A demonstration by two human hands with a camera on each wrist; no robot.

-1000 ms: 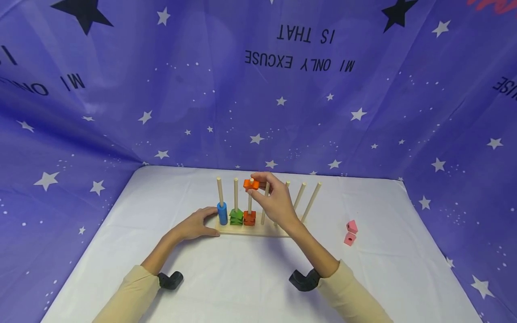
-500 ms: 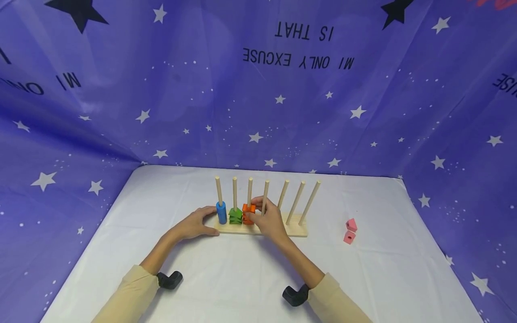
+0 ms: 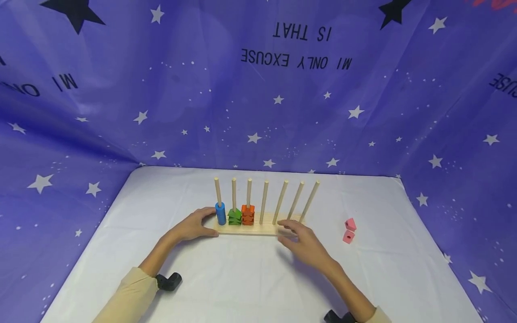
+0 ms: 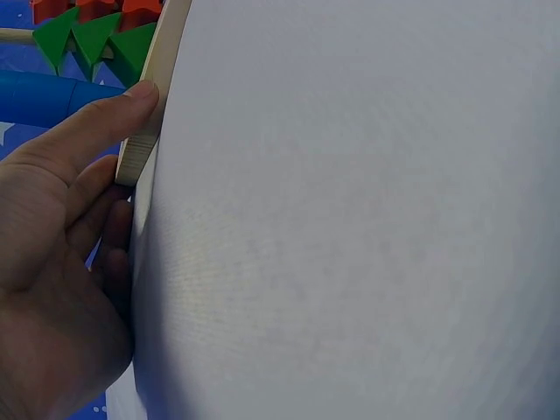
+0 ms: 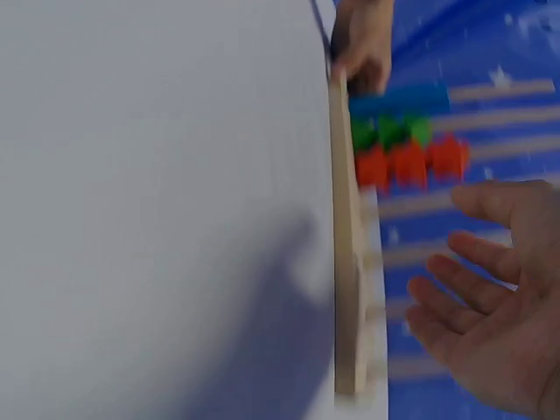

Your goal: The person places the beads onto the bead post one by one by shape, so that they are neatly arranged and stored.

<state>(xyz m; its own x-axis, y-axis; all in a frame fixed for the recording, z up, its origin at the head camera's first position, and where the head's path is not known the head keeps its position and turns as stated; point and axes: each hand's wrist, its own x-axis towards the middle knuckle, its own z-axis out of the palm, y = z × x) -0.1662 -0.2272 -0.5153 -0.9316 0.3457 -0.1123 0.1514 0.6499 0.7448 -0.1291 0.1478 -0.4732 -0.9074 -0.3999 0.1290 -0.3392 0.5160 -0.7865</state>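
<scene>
A wooden peg board [image 3: 254, 229] with several upright dowels stands on the table. Blue cylinder beads [image 3: 220, 214] sit on its leftmost peg, green triangular beads [image 3: 234, 217] on the second, and orange-red notched beads [image 3: 248, 215] on the third. My left hand [image 3: 195, 225] holds the board's left end; in the left wrist view the thumb [image 4: 131, 107] lies along the front edge and the fingers go round the end. In front of the board's right part hovers my right hand [image 3: 305, 245], fingers spread and relaxed, with nothing in it. The right wrist view is blurred.
Two pink beads [image 3: 349, 224] lie close together on the white tablecloth [image 3: 250, 278], right of the board. A purple star-printed curtain [image 3: 258, 98] rises behind the table and along both sides. Black wrist cameras [image 3: 169, 281] hang below the forearms.
My right hand lowered an orange bead down the third peg onto the others, let go, and drew back to the right. My left hand has stayed at the board's end.
</scene>
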